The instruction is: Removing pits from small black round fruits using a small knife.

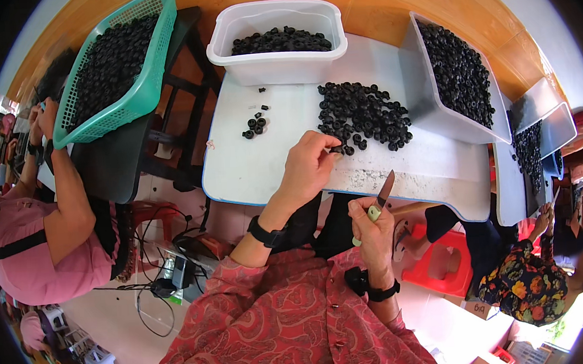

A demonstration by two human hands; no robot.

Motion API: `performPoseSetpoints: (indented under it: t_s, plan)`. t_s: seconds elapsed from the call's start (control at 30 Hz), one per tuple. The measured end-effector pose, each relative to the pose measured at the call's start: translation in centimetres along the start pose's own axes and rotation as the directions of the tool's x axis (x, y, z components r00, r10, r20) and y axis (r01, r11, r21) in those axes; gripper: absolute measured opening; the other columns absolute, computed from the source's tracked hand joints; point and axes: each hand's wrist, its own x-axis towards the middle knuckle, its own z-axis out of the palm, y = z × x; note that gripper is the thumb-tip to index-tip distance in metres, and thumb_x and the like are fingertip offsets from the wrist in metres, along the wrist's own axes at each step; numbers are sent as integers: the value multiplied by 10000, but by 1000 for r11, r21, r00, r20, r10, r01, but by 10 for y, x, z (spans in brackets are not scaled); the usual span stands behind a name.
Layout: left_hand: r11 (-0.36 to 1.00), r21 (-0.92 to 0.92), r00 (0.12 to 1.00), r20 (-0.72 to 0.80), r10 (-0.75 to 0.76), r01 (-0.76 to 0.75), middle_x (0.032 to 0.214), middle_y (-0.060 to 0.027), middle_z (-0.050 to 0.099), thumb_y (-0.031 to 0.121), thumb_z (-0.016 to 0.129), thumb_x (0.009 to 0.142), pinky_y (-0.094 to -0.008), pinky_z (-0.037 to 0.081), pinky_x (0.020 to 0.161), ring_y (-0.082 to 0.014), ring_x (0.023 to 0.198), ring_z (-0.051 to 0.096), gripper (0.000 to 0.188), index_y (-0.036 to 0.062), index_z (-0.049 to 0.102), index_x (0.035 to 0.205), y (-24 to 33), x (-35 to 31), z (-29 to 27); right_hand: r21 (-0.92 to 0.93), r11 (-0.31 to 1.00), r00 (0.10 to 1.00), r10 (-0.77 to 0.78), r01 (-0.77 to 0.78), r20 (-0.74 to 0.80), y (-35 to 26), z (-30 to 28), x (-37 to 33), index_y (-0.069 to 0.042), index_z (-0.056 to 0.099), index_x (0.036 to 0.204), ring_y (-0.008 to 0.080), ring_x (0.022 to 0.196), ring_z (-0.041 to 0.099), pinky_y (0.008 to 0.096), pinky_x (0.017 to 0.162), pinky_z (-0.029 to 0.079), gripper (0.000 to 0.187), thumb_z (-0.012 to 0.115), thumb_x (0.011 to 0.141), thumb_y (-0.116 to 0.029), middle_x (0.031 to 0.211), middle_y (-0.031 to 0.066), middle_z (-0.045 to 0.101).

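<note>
My left hand (308, 165) is over the white table, its thumb and fingers pinched on a small black ring-shaped part (337, 150) at the near edge of a pile. That pile of black round parts (364, 114) spreads across the middle of the table. In my right hand (372, 229), closed around its pale green handle, is a small knife (386, 187) with the blade pointing up and slightly right. The knife is in front of the table's near edge, apart from the pile. Several loose black parts (254, 127) lie to the left.
At the back stands a white tub (278, 68) partly filled with black parts. A translucent bin (429, 121), heaped with them, is on the right. Far left, a green basket (115, 120) rests on a black stool. Co-workers sit on both sides. Dark crumbs (365, 178) dot the front edge.
</note>
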Motion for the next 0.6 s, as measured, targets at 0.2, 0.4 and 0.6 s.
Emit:
performPoseSetpoints:
  t_s: [0.2, 0.4, 0.6]
  plan:
    - [592, -745, 951, 257, -173, 309, 1036, -100, 660, -32, 596, 923, -327, 581, 824, -172, 872, 669, 217, -41, 613, 1139, 21, -23, -6, 124, 990, 997, -67, 72, -42, -14, 4, -1, -8, 637, 981, 18, 477, 381, 193, 429, 277, 134, 623, 957, -139, 620, -53, 483]
    - [627, -707, 942, 297, -156, 327, 987, -90, 652, -12, 633, 909, -285, 570, 783, -137, 876, 645, 229, -40, 611, 1135, 28, -44, 3, 240, 962, 989, -114, 133, -91, -31, 7, -6, 11, 633, 1028, 14, 494, 362, 190, 450, 262, 141, 588, 976, -111, 650, -51, 490]
    - [698, -637, 937, 316, -150, 327, 916, -62, 670, 24, 647, 914, -214, 519, 592, -80, 751, 626, 194, -23, 613, 1099, 39, -51, 8, 212, 968, 989, -121, 137, -90, -30, 3, -8, 19, 614, 977, 25, 484, 348, 202, 447, 238, 135, 597, 968, -115, 679, -12, 526]
